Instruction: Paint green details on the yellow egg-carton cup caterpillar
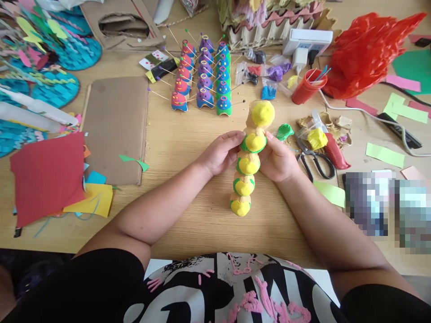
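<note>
Between my two hands is an egg-carton strip [248,166] of several bumps, held up over the table with one end toward me. Yellow clay caps the bumps, green clay edges most of them, and bare tan carton shows at the far end. My left hand [224,152] grips its left side near the second bump from the far end, fingers partly hidden behind it. Opposite, my right hand [279,157] grips the right side, thumb along the edge. Just beyond the right hand lie a lump of green clay [285,131] and a bag of yellow clay [317,138].
Finished caterpillars [204,76] in three colours stand at the back. Scissors [316,161], a red cup [309,86] and a red plastic bag [370,54] are on the right. A cardboard sheet [114,130], red paper [49,175] and glue bottles [30,112] lie left.
</note>
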A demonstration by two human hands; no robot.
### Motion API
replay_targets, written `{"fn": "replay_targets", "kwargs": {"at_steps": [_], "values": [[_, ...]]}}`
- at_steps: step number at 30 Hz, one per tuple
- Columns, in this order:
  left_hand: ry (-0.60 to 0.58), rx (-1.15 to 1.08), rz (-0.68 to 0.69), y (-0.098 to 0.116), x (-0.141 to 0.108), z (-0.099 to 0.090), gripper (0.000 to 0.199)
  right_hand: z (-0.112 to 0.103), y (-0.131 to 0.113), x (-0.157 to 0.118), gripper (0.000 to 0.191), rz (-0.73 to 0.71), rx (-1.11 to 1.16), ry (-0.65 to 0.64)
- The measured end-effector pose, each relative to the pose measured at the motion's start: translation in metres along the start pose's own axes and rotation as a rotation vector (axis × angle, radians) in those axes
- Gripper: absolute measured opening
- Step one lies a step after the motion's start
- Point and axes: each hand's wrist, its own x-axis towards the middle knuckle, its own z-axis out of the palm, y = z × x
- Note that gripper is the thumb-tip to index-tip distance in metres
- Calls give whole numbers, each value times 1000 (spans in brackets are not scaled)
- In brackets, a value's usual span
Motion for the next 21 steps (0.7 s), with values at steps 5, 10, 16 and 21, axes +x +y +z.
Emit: {"fn": "replay_targets", "kwargs": {"at_steps": [5,10,16,21], "values": [[5,-16,4,1,0,0,46,1,-1,-1,56,17,27,-15],[3,-8,4,0,0,0,46,4,-5,-1,49,57,76,-37],[21,-89,-31,0,0,0,40,1,-3,0,44,70,110,-22],[-7,-204,-59,-3,1,-3,24,0,-7,-2,32,143,240,-112]]}}
